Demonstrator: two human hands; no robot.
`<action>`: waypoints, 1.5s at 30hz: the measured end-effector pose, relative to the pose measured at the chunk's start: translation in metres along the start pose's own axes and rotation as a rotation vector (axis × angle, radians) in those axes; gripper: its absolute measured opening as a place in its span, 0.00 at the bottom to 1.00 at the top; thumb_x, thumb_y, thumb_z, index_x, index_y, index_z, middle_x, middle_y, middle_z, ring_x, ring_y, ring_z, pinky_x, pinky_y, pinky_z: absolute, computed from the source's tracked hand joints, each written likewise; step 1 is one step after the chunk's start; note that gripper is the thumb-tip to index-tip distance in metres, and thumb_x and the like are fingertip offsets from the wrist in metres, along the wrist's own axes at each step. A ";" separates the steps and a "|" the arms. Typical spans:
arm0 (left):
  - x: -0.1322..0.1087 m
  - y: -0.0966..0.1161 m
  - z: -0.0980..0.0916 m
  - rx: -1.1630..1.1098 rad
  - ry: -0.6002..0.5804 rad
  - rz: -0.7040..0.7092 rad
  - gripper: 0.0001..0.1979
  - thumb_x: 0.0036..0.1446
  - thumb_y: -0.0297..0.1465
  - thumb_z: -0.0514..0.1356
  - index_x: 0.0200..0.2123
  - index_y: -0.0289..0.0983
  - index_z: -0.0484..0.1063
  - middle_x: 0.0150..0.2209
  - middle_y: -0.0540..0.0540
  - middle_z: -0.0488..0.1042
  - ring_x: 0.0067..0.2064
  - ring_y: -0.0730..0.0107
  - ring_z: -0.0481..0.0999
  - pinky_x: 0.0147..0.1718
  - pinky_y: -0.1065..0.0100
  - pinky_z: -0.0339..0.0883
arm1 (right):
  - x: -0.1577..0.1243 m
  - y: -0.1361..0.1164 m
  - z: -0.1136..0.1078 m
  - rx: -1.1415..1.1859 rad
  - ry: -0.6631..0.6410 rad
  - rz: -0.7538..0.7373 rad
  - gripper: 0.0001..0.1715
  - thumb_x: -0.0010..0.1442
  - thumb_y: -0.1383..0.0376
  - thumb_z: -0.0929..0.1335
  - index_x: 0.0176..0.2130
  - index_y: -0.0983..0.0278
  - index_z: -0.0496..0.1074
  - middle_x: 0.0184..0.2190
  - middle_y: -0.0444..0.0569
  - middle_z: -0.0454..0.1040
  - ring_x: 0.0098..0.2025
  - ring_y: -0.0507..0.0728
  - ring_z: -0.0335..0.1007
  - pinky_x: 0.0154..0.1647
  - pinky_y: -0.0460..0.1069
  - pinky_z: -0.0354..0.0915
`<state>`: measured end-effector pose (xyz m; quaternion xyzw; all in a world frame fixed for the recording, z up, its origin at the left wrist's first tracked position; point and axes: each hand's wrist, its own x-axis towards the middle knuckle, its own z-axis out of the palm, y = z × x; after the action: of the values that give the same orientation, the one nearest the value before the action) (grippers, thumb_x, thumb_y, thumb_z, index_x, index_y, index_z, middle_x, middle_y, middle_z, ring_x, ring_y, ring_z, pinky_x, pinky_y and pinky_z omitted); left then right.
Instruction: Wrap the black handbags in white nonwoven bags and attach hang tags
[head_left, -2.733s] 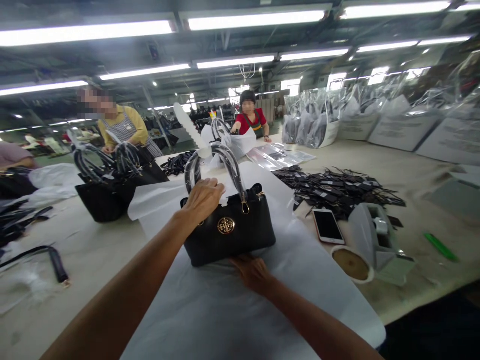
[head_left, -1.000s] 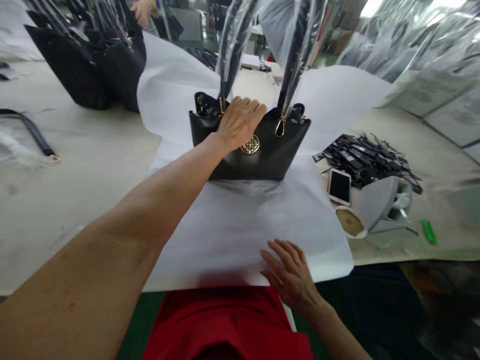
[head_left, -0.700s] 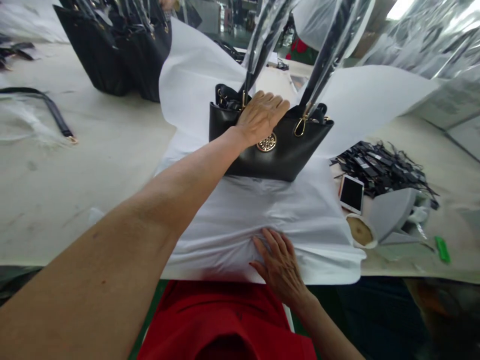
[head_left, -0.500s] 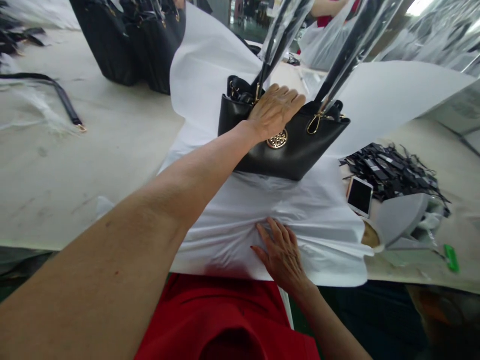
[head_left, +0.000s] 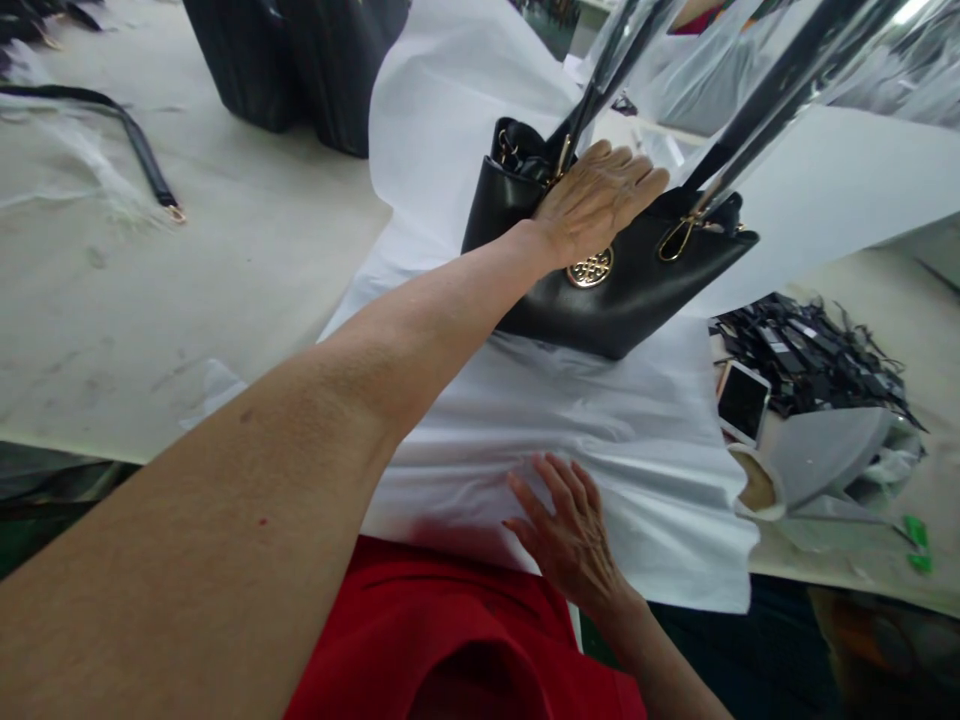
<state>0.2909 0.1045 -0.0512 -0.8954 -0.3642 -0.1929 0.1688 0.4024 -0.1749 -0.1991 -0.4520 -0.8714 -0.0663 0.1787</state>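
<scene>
A black handbag [head_left: 637, 290] with a round gold emblem stands tilted on white wrapping sheet [head_left: 465, 400]. Its upright handles [head_left: 787, 90] are sleeved in clear plastic. Reaching across from the left, my left hand [head_left: 604, 195] grips the bag's top edge above the emblem, its fingers curled over the rim and their tips hidden. Nearer my body, my right hand [head_left: 566, 520] is spread over the wrinkled sheet with nothing in it.
Other black bags [head_left: 330, 80] stand at the back left, near a loose strap [head_left: 142, 160]. Right of the sheet lie a phone [head_left: 743, 401], a pile of black tags [head_left: 817, 350], a tape roll [head_left: 757, 482] and a green object [head_left: 916, 543].
The view has shifted, so the bag and my left hand appear farther right. My left hand keeps its hold; my right hand remains spread, slightly lower in view.
</scene>
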 end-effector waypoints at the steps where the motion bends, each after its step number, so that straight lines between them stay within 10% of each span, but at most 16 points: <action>1: 0.000 0.000 0.000 -0.006 0.010 0.003 0.24 0.61 0.22 0.38 0.54 0.36 0.64 0.48 0.40 0.70 0.53 0.60 0.66 0.49 0.60 0.55 | -0.001 0.000 0.000 0.050 -0.018 -0.078 0.20 0.62 0.61 0.65 0.54 0.58 0.65 0.56 0.54 0.64 0.61 0.62 0.55 0.60 0.60 0.55; 10: 0.000 -0.003 0.004 -0.062 0.026 0.046 0.20 0.64 0.23 0.40 0.53 0.28 0.64 0.49 0.36 0.68 0.53 0.59 0.64 0.50 0.59 0.52 | -0.002 0.003 0.007 0.060 -0.115 -0.179 0.24 0.63 0.59 0.63 0.56 0.64 0.64 0.56 0.55 0.67 0.60 0.61 0.57 0.61 0.59 0.53; 21: 0.002 -0.002 0.006 -0.064 0.029 -0.008 0.20 0.64 0.22 0.40 0.52 0.30 0.66 0.47 0.39 0.70 0.53 0.60 0.65 0.50 0.61 0.53 | 0.024 -0.003 -0.005 0.136 -0.202 0.123 0.48 0.54 0.41 0.65 0.60 0.72 0.57 0.54 0.63 0.66 0.54 0.65 0.61 0.53 0.60 0.61; 29: 0.000 -0.003 0.000 -0.041 0.016 0.009 0.22 0.61 0.21 0.40 0.53 0.34 0.64 0.47 0.41 0.70 0.52 0.59 0.66 0.50 0.61 0.53 | 0.038 -0.005 0.000 0.065 -0.154 0.201 0.19 0.60 0.67 0.61 0.51 0.67 0.67 0.46 0.57 0.73 0.46 0.61 0.68 0.46 0.56 0.66; 36: 0.006 -0.005 -0.004 -0.099 -0.015 -0.008 0.21 0.59 0.19 0.42 0.51 0.32 0.66 0.44 0.38 0.71 0.50 0.59 0.68 0.49 0.61 0.56 | 0.077 0.036 -0.056 -0.134 0.053 0.143 0.20 0.58 0.72 0.59 0.48 0.64 0.70 0.46 0.54 0.74 0.44 0.59 0.70 0.44 0.53 0.66; 45: 0.036 -0.015 -0.042 -0.125 -0.238 -0.056 0.14 0.56 0.24 0.51 0.43 0.32 0.73 0.42 0.40 0.76 0.42 0.66 0.75 0.36 0.71 0.62 | 0.193 0.095 -0.143 -0.361 0.050 0.232 0.15 0.61 0.70 0.59 0.42 0.66 0.73 0.51 0.54 0.69 0.43 0.59 0.70 0.43 0.53 0.65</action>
<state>0.2945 0.1168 0.0046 -0.9102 -0.3936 -0.1124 0.0627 0.4137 -0.0117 0.0006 -0.5724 -0.7827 -0.2115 0.1228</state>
